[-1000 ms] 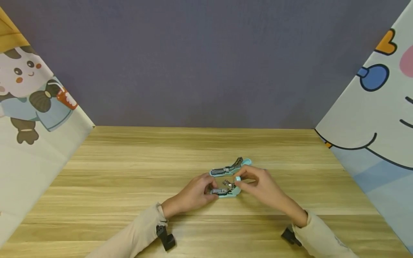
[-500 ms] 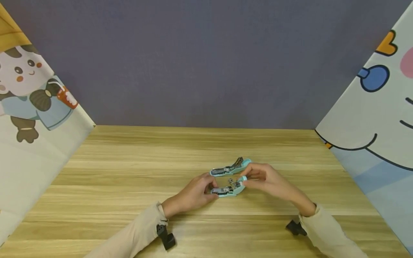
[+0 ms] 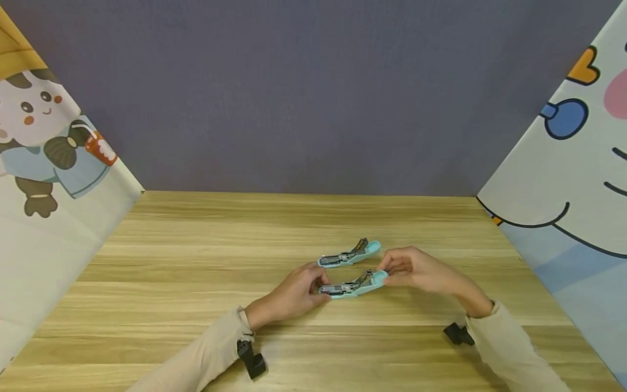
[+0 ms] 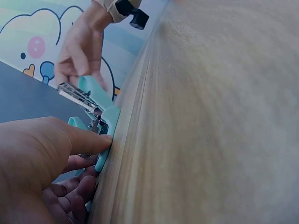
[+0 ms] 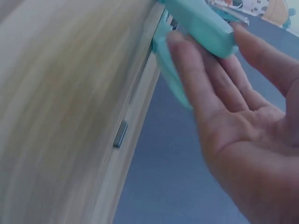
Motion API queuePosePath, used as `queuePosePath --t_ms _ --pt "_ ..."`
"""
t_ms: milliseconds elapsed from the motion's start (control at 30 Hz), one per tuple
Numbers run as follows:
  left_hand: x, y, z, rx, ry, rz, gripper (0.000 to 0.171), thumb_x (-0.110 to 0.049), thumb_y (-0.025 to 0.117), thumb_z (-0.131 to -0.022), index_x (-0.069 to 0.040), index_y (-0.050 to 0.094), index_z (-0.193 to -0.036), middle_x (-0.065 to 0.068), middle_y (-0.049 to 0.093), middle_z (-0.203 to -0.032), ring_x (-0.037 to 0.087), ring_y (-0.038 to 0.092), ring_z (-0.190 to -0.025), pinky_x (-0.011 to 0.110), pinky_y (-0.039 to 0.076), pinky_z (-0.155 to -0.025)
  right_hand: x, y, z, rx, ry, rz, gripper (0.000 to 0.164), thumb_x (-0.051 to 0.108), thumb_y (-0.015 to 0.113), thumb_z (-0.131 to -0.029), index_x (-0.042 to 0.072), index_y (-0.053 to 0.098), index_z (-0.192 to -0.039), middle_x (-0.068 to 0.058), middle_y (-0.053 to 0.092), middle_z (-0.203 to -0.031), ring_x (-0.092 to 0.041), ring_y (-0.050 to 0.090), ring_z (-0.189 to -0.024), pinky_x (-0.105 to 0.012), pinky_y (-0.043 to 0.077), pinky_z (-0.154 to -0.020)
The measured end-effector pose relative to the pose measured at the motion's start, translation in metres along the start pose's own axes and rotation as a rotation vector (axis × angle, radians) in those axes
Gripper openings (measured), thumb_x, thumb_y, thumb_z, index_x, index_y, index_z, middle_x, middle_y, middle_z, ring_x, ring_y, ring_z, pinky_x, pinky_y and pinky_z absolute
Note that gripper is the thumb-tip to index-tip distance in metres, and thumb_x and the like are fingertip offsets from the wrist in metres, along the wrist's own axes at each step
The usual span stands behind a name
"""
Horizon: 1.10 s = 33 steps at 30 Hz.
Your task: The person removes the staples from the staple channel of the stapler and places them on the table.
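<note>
A mint-green stapler [image 3: 357, 289] lies folded wide open on the table, its metal insides facing up. My left hand [image 3: 295, 294] pinches its left end, with the thumb on the near side and fingers on the far side. At the raised right end, my right hand [image 3: 422, 274] holds the tip of the cover between thumb and fingers. The right wrist view shows the green cover [image 5: 203, 28] between those fingers. Just behind lies a second mint-green stapler [image 3: 349, 256], also spread open and touched by neither hand at its right end.
The wooden table [image 3: 220, 228] runs back to a dark grey panel [image 3: 308, 98]. Cartoon-printed panels stand at the left [image 3: 63, 163] and right [image 3: 553, 179]. In the right wrist view a small dark bar [image 5: 120, 134] lies on the table.
My right hand has moved right, swinging the near stapler's cover outward until it lies spread open. The left hand stays at the left end, and the far stapler has not moved.
</note>
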<state>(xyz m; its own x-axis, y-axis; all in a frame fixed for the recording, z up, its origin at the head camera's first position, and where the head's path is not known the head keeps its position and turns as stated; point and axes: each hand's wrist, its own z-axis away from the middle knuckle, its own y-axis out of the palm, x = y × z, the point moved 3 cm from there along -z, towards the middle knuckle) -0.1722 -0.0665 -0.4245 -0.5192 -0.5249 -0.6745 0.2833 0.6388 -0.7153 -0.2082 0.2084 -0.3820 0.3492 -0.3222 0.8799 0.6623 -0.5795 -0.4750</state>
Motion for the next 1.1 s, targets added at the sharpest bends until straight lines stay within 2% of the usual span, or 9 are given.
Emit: queuePosePath --t_ms 267,533,700,767,900,1000,1100 --pt "0.002 0.000 0.000 -0.005 0.008 -0.007 0.018 -0.012 0.079 -0.085 -0.010 0.066 -0.097 -0.001 0.060 -0.095 0.011 0.054 -0.077 0.021 0.048 -0.066 -0.006 -0.003 0.000 0.069 -0.006 -0.047 0.016 0.006 0.064 -0.096 0.000 0.065 -0.111 -0.018 0.071 -0.100 -0.040 0.068 -0.092 -0.043 0.058 -0.074" --pt "0.002 -0.001 0.001 -0.005 -0.001 -0.008 0.018 -0.012 0.079 -0.085 -0.010 0.066 -0.097 -0.001 0.060 -0.094 0.011 0.053 -0.075 0.021 0.047 -0.065 -0.005 -0.003 0.000 0.052 0.034 -0.004 0.021 0.012 0.067 -0.095 0.003 0.067 -0.114 -0.015 0.071 -0.099 -0.038 0.068 -0.089 -0.044 0.058 -0.071" --pt "0.000 -0.001 0.000 -0.008 0.006 -0.007 0.018 -0.012 0.079 -0.084 -0.009 0.066 -0.096 0.000 0.061 -0.094 0.012 0.054 -0.075 0.021 0.047 -0.064 -0.003 -0.004 0.003 0.060 0.103 -0.020 0.031 0.014 0.065 -0.097 -0.002 0.062 -0.124 -0.020 0.070 -0.084 -0.028 0.065 -0.062 -0.040 0.055 -0.053" --pt "0.000 -0.001 0.000 -0.009 0.002 -0.007 0.018 -0.012 0.079 -0.084 -0.009 0.066 -0.096 0.000 0.061 -0.094 0.012 0.054 -0.075 0.020 0.048 -0.065 -0.001 -0.005 0.003 0.035 0.122 -0.007 0.033 0.016 0.063 -0.099 -0.002 0.061 -0.127 -0.021 0.068 -0.077 -0.023 0.057 -0.051 -0.033 0.049 -0.044" --pt "0.000 0.000 0.000 -0.009 -0.004 -0.007 0.019 -0.013 0.080 -0.084 -0.009 0.066 -0.096 -0.001 0.060 -0.094 0.011 0.054 -0.076 0.020 0.048 -0.066 0.010 -0.003 0.002 -0.069 0.114 0.015 0.032 0.021 0.061 -0.101 -0.001 0.063 -0.125 -0.021 0.065 -0.074 -0.020 0.049 -0.045 -0.026 0.039 -0.038" --pt "0.000 0.000 0.000 -0.015 -0.007 -0.007 0.019 -0.013 0.080 -0.084 -0.010 0.065 -0.095 -0.001 0.060 -0.094 0.011 0.054 -0.076 0.020 0.048 -0.066 0.023 0.003 0.002 -0.126 0.085 0.000 0.029 0.020 0.059 -0.101 0.000 0.065 -0.122 -0.024 0.064 -0.076 -0.019 0.052 -0.048 -0.030 0.041 -0.039" --pt "0.000 0.001 0.000 -0.020 -0.004 -0.007 0.019 -0.013 0.080 -0.084 -0.010 0.066 -0.095 -0.001 0.060 -0.094 0.011 0.054 -0.075 0.020 0.048 -0.066 0.035 0.011 0.001 -0.142 0.040 -0.028 0.026 0.016 0.057 -0.102 0.000 0.065 -0.120 -0.026 0.064 -0.078 -0.023 0.057 -0.052 -0.035 0.047 -0.042"
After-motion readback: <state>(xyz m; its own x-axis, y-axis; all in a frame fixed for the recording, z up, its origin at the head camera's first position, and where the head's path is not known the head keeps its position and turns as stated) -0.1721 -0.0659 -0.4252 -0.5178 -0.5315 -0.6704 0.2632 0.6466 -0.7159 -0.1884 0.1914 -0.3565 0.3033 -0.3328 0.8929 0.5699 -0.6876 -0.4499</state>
